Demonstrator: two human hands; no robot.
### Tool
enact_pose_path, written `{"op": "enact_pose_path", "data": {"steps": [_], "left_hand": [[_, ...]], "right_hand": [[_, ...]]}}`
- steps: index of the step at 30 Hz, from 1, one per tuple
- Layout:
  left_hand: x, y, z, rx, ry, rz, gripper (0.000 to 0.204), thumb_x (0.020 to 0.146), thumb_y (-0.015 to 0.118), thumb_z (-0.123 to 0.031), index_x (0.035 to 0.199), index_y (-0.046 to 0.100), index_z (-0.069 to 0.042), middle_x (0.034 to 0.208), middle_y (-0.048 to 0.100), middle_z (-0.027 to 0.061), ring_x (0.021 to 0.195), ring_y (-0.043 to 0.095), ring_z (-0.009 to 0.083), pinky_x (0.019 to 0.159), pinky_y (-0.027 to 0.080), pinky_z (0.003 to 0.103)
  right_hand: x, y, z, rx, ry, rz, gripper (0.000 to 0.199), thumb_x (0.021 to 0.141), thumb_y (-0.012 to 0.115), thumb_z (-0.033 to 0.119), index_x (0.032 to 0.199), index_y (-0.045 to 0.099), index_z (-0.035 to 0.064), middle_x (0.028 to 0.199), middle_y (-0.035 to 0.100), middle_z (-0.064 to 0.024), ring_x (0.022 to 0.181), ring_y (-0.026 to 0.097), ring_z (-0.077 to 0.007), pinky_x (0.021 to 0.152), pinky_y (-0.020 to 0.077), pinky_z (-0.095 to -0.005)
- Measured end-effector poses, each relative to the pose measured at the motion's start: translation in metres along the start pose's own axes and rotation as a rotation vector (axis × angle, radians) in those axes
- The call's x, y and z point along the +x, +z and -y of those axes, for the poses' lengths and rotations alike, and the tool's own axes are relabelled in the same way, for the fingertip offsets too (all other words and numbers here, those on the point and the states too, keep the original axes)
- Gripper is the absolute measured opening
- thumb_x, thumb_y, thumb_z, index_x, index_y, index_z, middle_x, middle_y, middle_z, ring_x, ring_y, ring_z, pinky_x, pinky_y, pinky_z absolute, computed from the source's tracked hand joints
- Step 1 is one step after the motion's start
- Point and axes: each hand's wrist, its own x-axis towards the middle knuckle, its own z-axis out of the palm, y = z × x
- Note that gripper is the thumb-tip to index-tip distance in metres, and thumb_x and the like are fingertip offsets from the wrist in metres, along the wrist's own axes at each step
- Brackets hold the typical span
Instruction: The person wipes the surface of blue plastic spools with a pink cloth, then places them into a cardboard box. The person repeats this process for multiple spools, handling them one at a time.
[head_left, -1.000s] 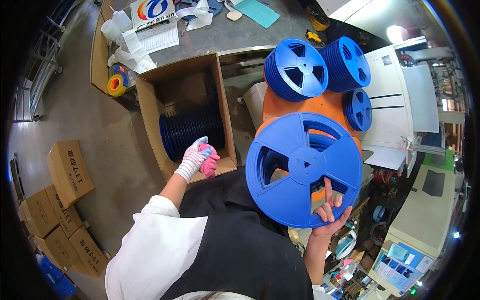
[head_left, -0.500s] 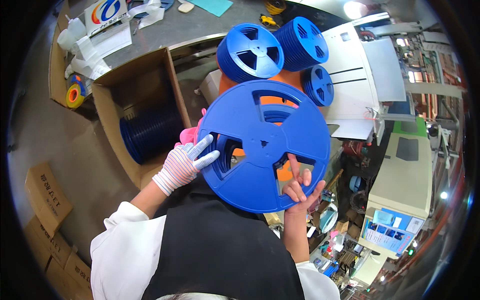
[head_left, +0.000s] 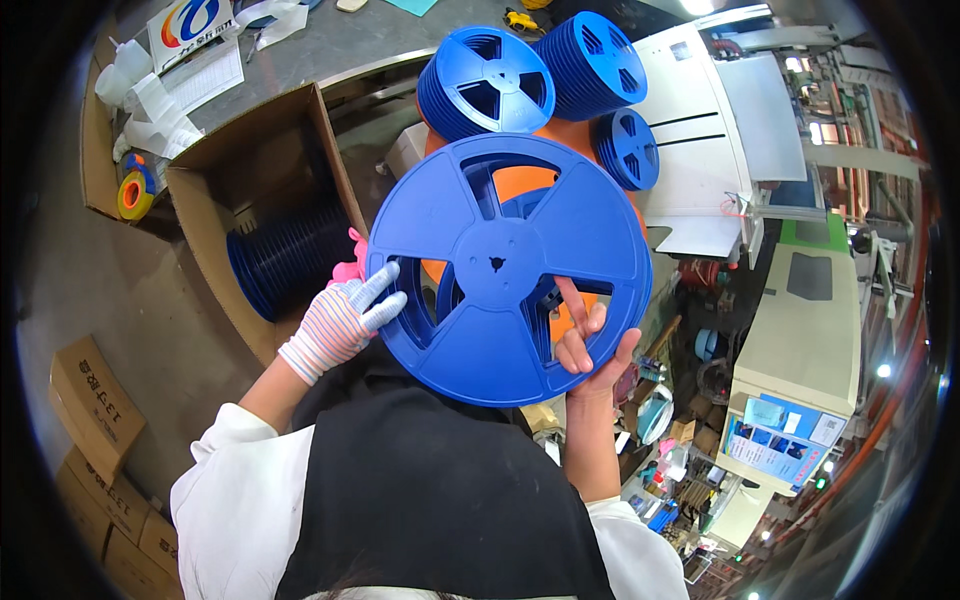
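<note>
Between my two hands is a stack of large blue plastic reels (head_left: 515, 245), its flat round face with wide cut-out windows turned up toward me. My left hand (head_left: 335, 325), in a striped glove, grips the left rim with two fingers hooked into a window. My bare right hand (head_left: 595, 350) holds the lower right rim, its fingers reaching through another window and its thumb outside the edge. Something pink (head_left: 350, 258) shows just beyond the glove. Through the windows, more layered reels are partly visible; how many is hidden.
Left of the reels, an open cardboard box (head_left: 340, 165) holds dark blue reels (head_left: 285, 262) on edge. More blue reel stacks (head_left: 505, 75) stand beyond on an orange surface (head_left: 520, 183). A grey table (head_left: 310, 45) lies at the far left, closed cartons (head_left: 95, 410) at lower left, machinery (head_left: 800, 340) at right.
The held stack sits slightly further left and higher in view, with its face turned a little and more reel edges showing at right. Both hands keep their grip; the surroundings shifted similarly.
</note>
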Motion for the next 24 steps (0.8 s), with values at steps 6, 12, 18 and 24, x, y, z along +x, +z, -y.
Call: {"op": "enact_pose_path", "data": {"steps": [6,12,18,24], "left_hand": [[0.013,-0.051,-0.015,-0.860,-0.512,-0.608,0.060,0.090,0.057,0.001,0.146,0.038,-0.008,0.134,0.054,0.0145,0.115,0.060,0.0234,0.103,0.046,0.037],[0.156,-0.066,-0.071,-0.649,0.127,-0.317,0.070,0.077,0.061,0.003,0.143,0.040,-0.006,0.137,0.051,0.0210,0.126,0.048,0.0432,0.107,0.039,0.044],[0.178,-0.066,-0.075,-0.636,-0.129,-0.265,0.063,0.080,0.053,0.007,0.140,0.047,-0.010,0.118,0.060,0.0228,0.109,0.060,0.0393,0.089,0.050,0.044],[0.179,-0.067,-0.076,-2.166,-0.813,-0.110,0.043,0.092,0.064,-0.016,0.133,0.053,-0.007,0.110,0.066,0.0114,0.105,0.065,0.0254,0.090,0.053,0.038]], "right_hand": [[-0.001,0.015,-0.007,0.007,0.061,0.006,0.054,0.089,0.065,0.054,0.091,0.055,0.0010,0.156,0.023,-0.0273,0.045,0.049,-0.0071,0.044,0.0368,-0.0223],[0.006,0.040,-0.031,-0.081,0.251,0.050,0.055,0.088,0.065,0.056,0.084,0.048,0.0040,0.152,0.033,-0.0200,0.043,0.042,-0.0052,0.044,0.0321,-0.0235],[0.006,0.049,-0.031,0.017,0.292,-0.017,0.055,0.087,0.064,0.057,0.081,0.047,0.0056,0.135,0.050,-0.0125,0.042,0.041,-0.0051,0.044,0.0300,-0.0226],[0.002,0.047,-0.032,-0.006,0.324,-0.066,0.055,0.087,0.065,0.057,0.080,0.048,0.0048,0.156,0.028,-0.0231,0.041,0.040,-0.0051,0.044,0.0299,-0.0236]]}}
